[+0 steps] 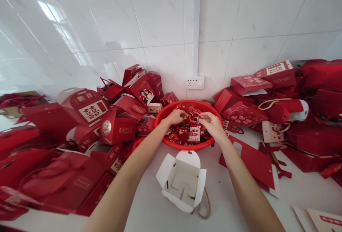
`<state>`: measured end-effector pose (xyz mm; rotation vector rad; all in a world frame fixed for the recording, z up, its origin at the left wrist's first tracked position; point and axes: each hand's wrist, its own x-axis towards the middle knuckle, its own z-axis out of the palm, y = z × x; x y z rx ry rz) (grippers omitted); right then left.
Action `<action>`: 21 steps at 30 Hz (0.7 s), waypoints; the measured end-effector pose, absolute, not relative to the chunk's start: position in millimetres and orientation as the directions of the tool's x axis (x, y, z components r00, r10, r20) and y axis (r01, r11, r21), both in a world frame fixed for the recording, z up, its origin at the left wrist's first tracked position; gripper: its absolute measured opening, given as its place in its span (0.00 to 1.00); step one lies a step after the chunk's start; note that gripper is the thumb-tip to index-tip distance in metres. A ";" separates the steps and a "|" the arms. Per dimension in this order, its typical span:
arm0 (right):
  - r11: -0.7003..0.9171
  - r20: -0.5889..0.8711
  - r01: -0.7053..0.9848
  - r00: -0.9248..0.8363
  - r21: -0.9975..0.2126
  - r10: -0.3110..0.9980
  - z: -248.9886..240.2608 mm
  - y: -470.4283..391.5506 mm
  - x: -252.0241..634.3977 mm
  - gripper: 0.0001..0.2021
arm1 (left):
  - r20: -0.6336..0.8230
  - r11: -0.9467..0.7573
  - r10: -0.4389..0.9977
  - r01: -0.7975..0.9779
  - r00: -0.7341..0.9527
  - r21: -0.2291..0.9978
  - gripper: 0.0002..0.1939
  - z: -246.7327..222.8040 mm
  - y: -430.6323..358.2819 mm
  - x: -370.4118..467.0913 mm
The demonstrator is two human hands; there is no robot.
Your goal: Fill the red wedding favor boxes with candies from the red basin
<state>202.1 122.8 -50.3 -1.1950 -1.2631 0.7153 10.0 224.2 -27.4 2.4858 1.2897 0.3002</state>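
A round red basket (171, 145) stands near the wall, filled with small red-wrapped packets (181, 132). My left hand (176, 116) is over the basket's left part, fingers bent down beside a small yellow item. Over the right part, my right hand (211, 121) has its thumb and fingers closed on a small wrapped piece. Between my forearms and in front of the basket, an open box (184, 182) shows its white inside, flaps spread, with a rope handle (205, 210) lying at its right.
Piles of red gift boxes and bags lie on the left (61, 178) and right (315, 136) of the white table (149, 203). A flat red box (251, 161) lies by my right forearm. Behind is a tiled wall with a socket (195, 82).
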 end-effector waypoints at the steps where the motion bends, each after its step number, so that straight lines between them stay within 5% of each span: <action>1: 0.283 0.322 0.191 0.219 -0.940 0.921 -49.9 123.2 202.1 0.10 | 0.062 -0.531 0.831 0.754 0.553 0.386 0.23 -28.4 225.7 8.6; 6: 0.279 0.313 0.181 0.200 -0.943 0.929 -48.1 123.4 202.0 0.10 | 0.072 -0.542 0.826 0.753 0.559 0.372 0.25 -30.3 226.2 6.2; 15: 0.267 0.305 0.195 0.197 -0.944 0.932 -48.3 119.6 201.0 0.09 | -0.122 -0.610 0.758 0.763 0.641 0.213 0.18 -32.4 209.3 23.8; 21: 0.251 0.288 0.202 0.186 -0.947 0.939 -45.1 115.3 200.2 0.09 | -0.244 -0.591 0.725 0.764 0.644 0.260 0.19 -36.1 203.3 23.8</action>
